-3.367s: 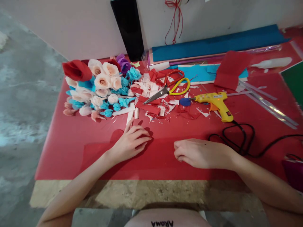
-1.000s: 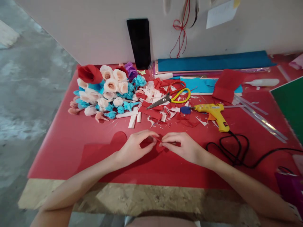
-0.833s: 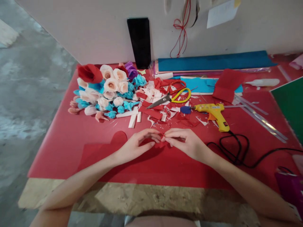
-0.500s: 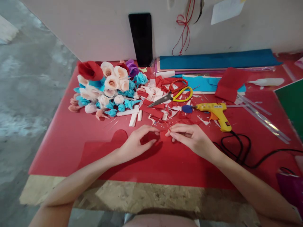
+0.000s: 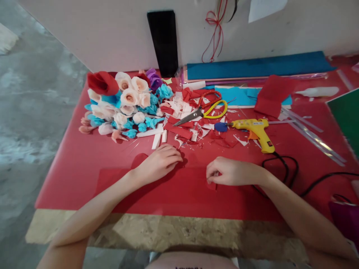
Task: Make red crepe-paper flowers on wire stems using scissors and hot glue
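My left hand (image 5: 161, 163) rests low over the red tabletop with its fingers bent together. A small dark red bit shows by its fingertips; whether it is gripped I cannot tell. My right hand (image 5: 231, 172) is closed at the fingertips on a small red paper piece (image 5: 212, 185), which blends with the red below. Under both hands lies a flat, darker red sheet (image 5: 168, 194). Partly behind the left hand is a rounded red paper piece (image 5: 138, 160). Red and white paper scraps (image 5: 182, 131) lie beyond the hands, with scissors (image 5: 198, 113) on top.
A yellow glue gun (image 5: 254, 130) lies right of the scraps, its black cord (image 5: 286, 168) looping near my right forearm. Paper flowers (image 5: 123, 102) are heaped at the back left. A black phone (image 5: 164, 43) leans on the wall. Glue sticks (image 5: 316, 138) lie at right.
My hands have moved apart. The right has come down and rightward, now with a red paper piece at its fingertips; the left's fingers have curled closer together. The view has shifted slightly.
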`<control>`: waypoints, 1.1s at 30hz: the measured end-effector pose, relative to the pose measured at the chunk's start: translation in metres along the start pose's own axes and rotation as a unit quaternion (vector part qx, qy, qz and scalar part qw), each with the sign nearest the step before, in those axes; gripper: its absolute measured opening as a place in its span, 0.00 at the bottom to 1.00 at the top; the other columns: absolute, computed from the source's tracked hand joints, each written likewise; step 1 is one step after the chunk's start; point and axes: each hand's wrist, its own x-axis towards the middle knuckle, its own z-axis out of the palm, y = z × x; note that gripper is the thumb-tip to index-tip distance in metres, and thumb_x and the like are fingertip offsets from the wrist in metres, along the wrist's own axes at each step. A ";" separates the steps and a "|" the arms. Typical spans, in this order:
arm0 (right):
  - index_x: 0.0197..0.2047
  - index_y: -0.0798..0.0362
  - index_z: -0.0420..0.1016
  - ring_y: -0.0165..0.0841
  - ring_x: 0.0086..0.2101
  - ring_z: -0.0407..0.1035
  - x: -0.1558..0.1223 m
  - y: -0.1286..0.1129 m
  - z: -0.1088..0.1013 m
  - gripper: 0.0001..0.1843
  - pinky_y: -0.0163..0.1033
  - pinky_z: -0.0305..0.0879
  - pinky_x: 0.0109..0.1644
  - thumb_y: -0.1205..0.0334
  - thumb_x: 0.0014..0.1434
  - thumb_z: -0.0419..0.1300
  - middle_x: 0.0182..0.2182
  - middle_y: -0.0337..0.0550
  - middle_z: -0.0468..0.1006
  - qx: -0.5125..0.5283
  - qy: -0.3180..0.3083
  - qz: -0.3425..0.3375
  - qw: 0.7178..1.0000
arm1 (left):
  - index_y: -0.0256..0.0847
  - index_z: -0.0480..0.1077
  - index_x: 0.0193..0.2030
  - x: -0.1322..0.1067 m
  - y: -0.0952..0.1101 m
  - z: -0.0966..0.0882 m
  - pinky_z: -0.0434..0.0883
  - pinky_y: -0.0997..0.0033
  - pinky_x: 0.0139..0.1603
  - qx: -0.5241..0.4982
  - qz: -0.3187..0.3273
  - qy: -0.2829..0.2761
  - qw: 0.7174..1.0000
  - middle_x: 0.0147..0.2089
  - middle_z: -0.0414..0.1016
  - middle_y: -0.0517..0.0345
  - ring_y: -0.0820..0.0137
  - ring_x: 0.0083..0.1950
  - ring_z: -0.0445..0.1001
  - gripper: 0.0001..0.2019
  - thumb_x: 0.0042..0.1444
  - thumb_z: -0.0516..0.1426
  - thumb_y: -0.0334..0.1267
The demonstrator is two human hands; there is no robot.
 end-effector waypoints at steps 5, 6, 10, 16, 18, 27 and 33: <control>0.30 0.54 0.74 0.31 0.36 0.67 0.001 -0.012 0.006 0.12 0.37 0.59 0.48 0.69 0.59 0.50 0.31 0.41 0.76 -0.094 0.032 -0.058 0.993 | 0.39 0.72 0.34 -0.002 -0.003 -0.001 0.67 0.65 0.48 0.006 0.016 -0.022 1.000 0.38 0.75 0.54 0.68 0.44 0.70 0.11 0.58 0.49 0.26; 0.30 0.54 0.73 0.30 0.36 0.66 0.002 -0.015 0.010 0.12 0.38 0.57 0.51 0.69 0.60 0.50 0.31 0.40 0.75 -0.114 0.036 -0.074 0.990 | 0.39 0.72 0.35 -0.002 -0.003 -0.001 0.67 0.65 0.49 0.007 0.017 -0.029 0.999 0.38 0.74 0.54 0.69 0.44 0.70 0.11 0.58 0.49 0.26; 0.29 0.55 0.71 0.31 0.35 0.64 0.003 -0.022 0.031 0.12 0.46 0.46 0.59 0.71 0.60 0.48 0.30 0.40 0.72 -0.200 0.057 -0.101 0.973 | 0.40 0.71 0.39 -0.002 0.003 -0.009 0.61 0.58 0.60 0.013 0.010 -0.065 0.998 0.42 0.75 0.55 0.68 0.47 0.70 0.08 0.58 0.52 0.31; 0.27 0.57 0.71 0.38 0.35 0.61 0.009 -0.030 0.053 0.09 0.48 0.54 0.49 0.74 0.55 0.52 0.26 0.45 0.69 -0.298 0.067 -0.096 0.948 | 0.40 0.69 0.39 -0.001 0.013 -0.019 0.50 0.50 0.67 0.032 -0.033 -0.132 0.990 0.46 0.73 0.55 0.66 0.52 0.70 0.07 0.56 0.55 0.39; 0.26 0.58 0.72 0.39 0.34 0.61 0.011 -0.033 0.056 0.09 0.48 0.55 0.46 0.74 0.53 0.54 0.25 0.45 0.69 -0.314 0.068 -0.091 0.943 | 0.40 0.69 0.37 -0.001 0.014 -0.017 0.48 0.49 0.67 0.031 -0.042 -0.139 0.989 0.46 0.73 0.55 0.67 0.51 0.70 0.06 0.56 0.55 0.38; 0.26 0.56 0.72 0.39 0.33 0.61 0.010 -0.034 0.058 0.08 0.46 0.56 0.47 0.74 0.52 0.54 0.26 0.45 0.70 -0.338 0.086 -0.084 0.933 | 0.41 0.70 0.36 -0.002 0.015 -0.020 0.47 0.50 0.68 0.021 -0.036 -0.134 0.990 0.42 0.75 0.59 0.68 0.50 0.69 0.05 0.58 0.53 0.36; 0.26 0.56 0.72 0.38 0.34 0.61 0.008 -0.035 0.054 0.08 0.46 0.57 0.50 0.75 0.52 0.54 0.26 0.45 0.69 -0.341 0.096 -0.083 0.931 | 0.39 0.69 0.35 0.000 0.016 -0.022 0.48 0.51 0.67 0.022 -0.031 -0.143 0.989 0.39 0.75 0.60 0.69 0.47 0.70 0.05 0.58 0.53 0.35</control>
